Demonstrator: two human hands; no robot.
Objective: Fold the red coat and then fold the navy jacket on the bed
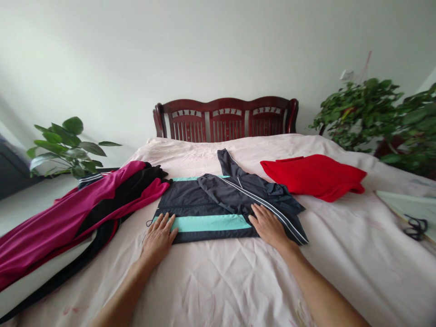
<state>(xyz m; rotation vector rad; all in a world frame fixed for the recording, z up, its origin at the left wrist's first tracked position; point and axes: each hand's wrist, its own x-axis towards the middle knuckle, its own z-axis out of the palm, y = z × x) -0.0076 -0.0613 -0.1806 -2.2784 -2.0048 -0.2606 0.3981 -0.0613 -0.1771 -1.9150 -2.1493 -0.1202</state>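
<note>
A dark grey jacket (184, 195) with mint-green bands and white piping lies spread on the bed, its hem toward the left. One sleeve is folded across its body, and the other sticks out toward the headboard. My left hand (160, 234) rests flat on the near hem corner, fingers spread, beside a small drawcord loop. Near the shoulder end, my right hand (269, 225) lies flat on the jacket by the end of the green band, its fingers stretched out. Neither hand grips the cloth.
Magenta, black and white clothes (95, 213) lie heaped on the left. A folded red garment (316, 175) sits to the right on the pink bedsheet (218, 281). Dark-framed glasses or a similar black item (415, 227) lie at far right. Beyond are a wooden headboard (226, 120) and plants (361, 113).
</note>
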